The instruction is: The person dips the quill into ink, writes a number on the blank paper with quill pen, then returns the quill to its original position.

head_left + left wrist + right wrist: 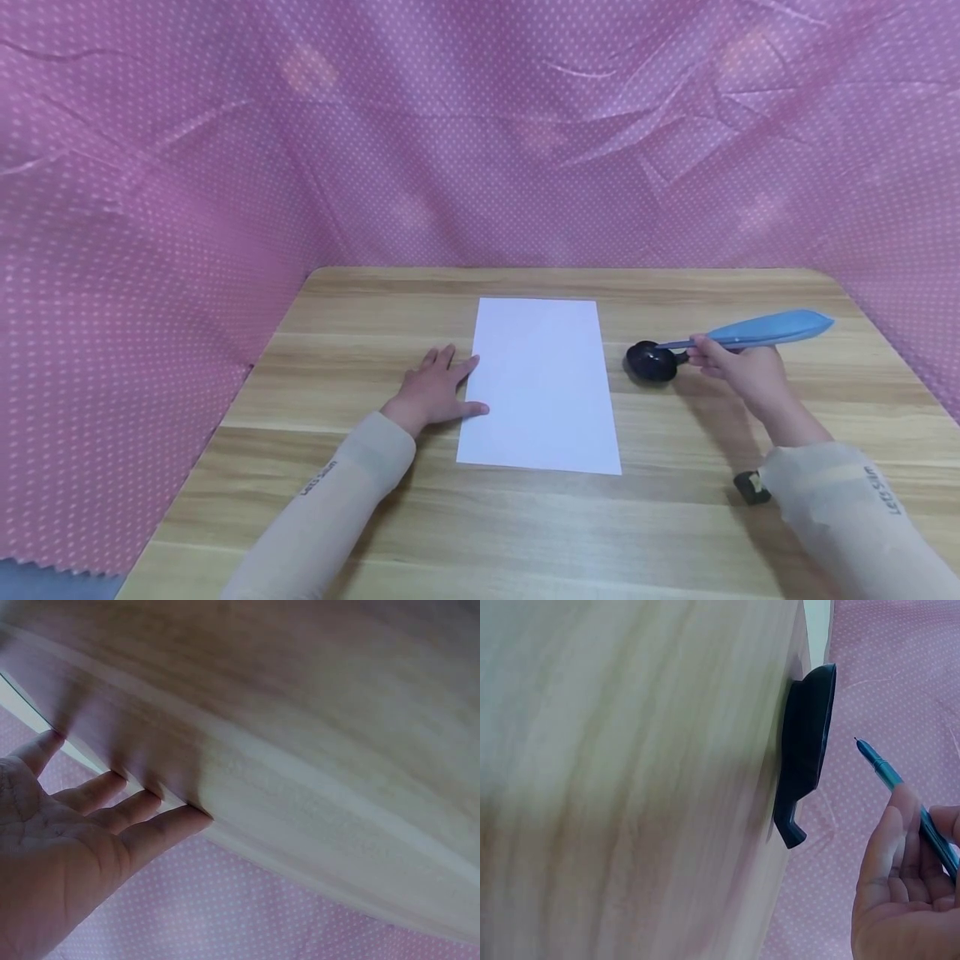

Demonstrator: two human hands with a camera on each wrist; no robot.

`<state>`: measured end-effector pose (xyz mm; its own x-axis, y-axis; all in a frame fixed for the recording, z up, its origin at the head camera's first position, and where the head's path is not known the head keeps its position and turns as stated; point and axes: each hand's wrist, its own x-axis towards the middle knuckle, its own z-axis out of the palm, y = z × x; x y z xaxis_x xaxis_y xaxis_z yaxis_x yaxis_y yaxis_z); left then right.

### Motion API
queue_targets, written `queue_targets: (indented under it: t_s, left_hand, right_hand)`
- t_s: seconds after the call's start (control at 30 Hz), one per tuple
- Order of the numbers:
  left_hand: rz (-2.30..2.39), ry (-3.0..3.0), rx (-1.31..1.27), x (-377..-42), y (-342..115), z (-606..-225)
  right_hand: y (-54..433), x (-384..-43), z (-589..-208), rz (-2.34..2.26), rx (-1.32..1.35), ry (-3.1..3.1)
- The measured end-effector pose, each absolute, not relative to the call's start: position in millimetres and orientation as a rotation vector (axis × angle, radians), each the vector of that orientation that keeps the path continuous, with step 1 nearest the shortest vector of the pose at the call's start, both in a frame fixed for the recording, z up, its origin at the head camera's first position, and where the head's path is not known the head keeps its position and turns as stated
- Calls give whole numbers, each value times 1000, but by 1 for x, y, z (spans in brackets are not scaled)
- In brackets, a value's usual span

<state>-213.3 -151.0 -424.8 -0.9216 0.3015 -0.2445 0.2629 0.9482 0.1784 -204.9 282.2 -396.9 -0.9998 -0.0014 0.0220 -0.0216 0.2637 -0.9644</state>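
A person sits at a light wooden table (675,517) with pink dotted fabric (150,208) hung behind and to both sides. The left hand (438,387) lies flat on the wood, fingers straight and slightly spread, with fingertips (191,817) pressing down; its thumb and forefinger touch the left edge of a blank white sheet of paper (540,383), which lies lengthwise just to that hand's right.

The right hand (742,371) pinches a blue feather-shaped pen (757,331) between thumb and curled fingers. The feather end stretches out to the right of the hand; the thin tip points left, just short of a small dark round inkwell-style pen holder (651,361) standing on the table right beside the fingertips. From the right wrist camera the pen tip (859,742) hangs close to the holder (806,757) without touching it.

Near the right forearm, towards the person, sits a small dark object (751,487), partly hidden by the sleeve. Both beige sleeves carry small dark lettering that seems to read "Let's Slim" (887,490), though it is too small to be sure
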Motion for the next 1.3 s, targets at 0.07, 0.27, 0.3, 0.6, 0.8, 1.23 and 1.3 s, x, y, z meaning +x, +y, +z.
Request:
queue_targets:
  t_s: [0.07, 0.27, 0.3, 0.6, 0.8, 1.23, 1.3]
  left_hand:
    - [204, 2834, 417, -213, -152, -425]
    - [202, 2834, 425, -214, -152, -425]
    - [200, 2833, 427, -214, -152, -425]
    - [209, 2817, 401, -215, -151, -427]
    - [204, 2819, 399, -216, -151, -428]
    - [209, 2811, 379, -215, -152, -427]
    - [200, 2811, 380, -216, -152, -427]
  right_hand:
    - [280, -206, -397, 1910, 23, -2478]
    - [270, -211, -396, 1903, 19, -2472]
    - [268, -212, -396, 1893, 17, -2477]
    - [247, -222, -396, 1899, -27, -2478]
    - [227, -230, -395, 1901, -25, -2477]
    - [192, -251, -404, 1826, -86, -2571]
    - [189, -253, -406, 1805, -75, -2583]
